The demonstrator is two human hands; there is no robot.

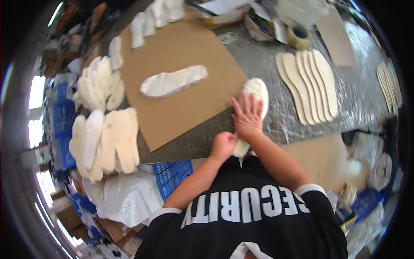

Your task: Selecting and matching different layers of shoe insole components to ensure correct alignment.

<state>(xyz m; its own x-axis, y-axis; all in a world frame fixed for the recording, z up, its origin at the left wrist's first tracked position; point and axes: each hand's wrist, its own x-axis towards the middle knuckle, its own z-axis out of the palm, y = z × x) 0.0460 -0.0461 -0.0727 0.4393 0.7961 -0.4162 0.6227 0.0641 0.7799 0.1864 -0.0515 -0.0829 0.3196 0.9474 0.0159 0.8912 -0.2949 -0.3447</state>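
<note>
A fluffy cream shoe insole (257, 87) lies at the table's near edge, its heel end toward my body. My right hand (249, 118) presses flat on the middle of it, fingers spread. Beside the heel end, my left hand (223, 146) is closed in a pinch at the insole's left edge; its fingertips are partly hidden. A small pale strip hangs below the heel. On the brown cardboard sheet (185, 47) to the left rests a white, wrinkled insole-shaped piece (174, 81), touched by neither hand.
Cream insoles (307, 88) lie fanned out on the right, with more (388, 86) at the far right. Piles of insoles (114, 134) cover the left edge. A tape roll (299, 36) stands at the back. Below the table are a blue crate (172, 175) and a white sack (129, 198).
</note>
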